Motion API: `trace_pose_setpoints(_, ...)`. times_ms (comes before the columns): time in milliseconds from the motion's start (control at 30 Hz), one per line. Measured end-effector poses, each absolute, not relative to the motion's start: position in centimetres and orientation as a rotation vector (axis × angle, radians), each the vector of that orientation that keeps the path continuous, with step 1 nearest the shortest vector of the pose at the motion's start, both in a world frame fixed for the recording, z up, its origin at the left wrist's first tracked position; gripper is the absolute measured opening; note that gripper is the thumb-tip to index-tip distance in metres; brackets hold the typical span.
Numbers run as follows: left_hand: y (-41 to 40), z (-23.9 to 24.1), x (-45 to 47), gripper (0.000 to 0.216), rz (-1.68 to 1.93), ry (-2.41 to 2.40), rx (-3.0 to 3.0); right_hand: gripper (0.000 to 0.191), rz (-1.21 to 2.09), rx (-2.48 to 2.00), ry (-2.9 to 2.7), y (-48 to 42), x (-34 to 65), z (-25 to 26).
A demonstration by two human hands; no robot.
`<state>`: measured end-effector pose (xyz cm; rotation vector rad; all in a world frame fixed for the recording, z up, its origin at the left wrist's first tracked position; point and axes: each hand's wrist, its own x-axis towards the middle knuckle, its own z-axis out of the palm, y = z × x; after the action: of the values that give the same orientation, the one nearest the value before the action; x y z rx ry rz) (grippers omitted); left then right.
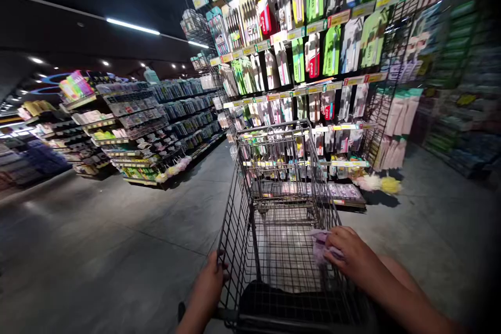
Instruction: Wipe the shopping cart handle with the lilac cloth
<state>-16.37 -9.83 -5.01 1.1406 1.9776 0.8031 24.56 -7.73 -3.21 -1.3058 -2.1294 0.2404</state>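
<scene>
Before me stands a dark wire shopping cart (256, 250), its basket bare except for a black item (274, 300) low at the near end. My left hand (210, 283) is closed around the top left rim of the basket. In my right hand (350, 250) a crumpled light purple cloth (321, 246) is pinched, and its loose end hangs over the inner side of the cart's right wall. The fingers wrap the cloth near the right rim. Whether that hand also touches the rim, I cannot tell.
A shelf rack (332, 86) of hanging toothbrush packs rises just past the cart's front. Yellow and pale puffs (390, 185) hang low at its right corner. More stocked shelves (133, 130) stand on the left. Grey concrete floor (156, 250) runs along both sides.
</scene>
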Motion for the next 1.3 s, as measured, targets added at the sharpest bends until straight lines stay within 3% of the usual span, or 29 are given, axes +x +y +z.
trace_pose_setpoints(367,-8.9,-2.5,-15.7,0.041,0.981,1.873,0.965,0.006,0.260,-1.307,-2.045,-8.2,22.1,-3.2)
trace_pose_setpoints(633,-8.5,-3.2,-16.3,0.034,0.933,1.973,0.994,0.043,0.141,-1.250,-2.172,-5.8,22.5,-1.8)
trace_pose_setpoints(800,-8.3,-4.0,-17.3,0.034,0.763,2.119,1.158,0.021,0.440,-0.736,-2.545,-7.7,22.8,-1.2)
trace_pose_setpoints(867,-8.1,-3.8,-17.5,0.036,0.704,2.130,1.185,0.022,0.501,-0.623,-2.616,-7.9,23.5,-0.6)
trace_pose_setpoints(1000,-8.9,-2.7,-16.9,0.046,0.601,2.285,1.451,0.031,0.308,-0.968,-2.385,-6.7,25.1,0.0)
trace_pose_setpoints(1133,-11.3,-1.9,-15.0,0.052,0.777,2.381,1.984,0.041,0.256,-0.879,-2.437,-8.8,24.2,-1.4)
trace_pose_setpoints(1300,-13.1,-1.9,-13.1,0.036,0.594,2.197,2.334,0.015,0.174,-0.775,-2.491,-14.3,21.8,-2.1)
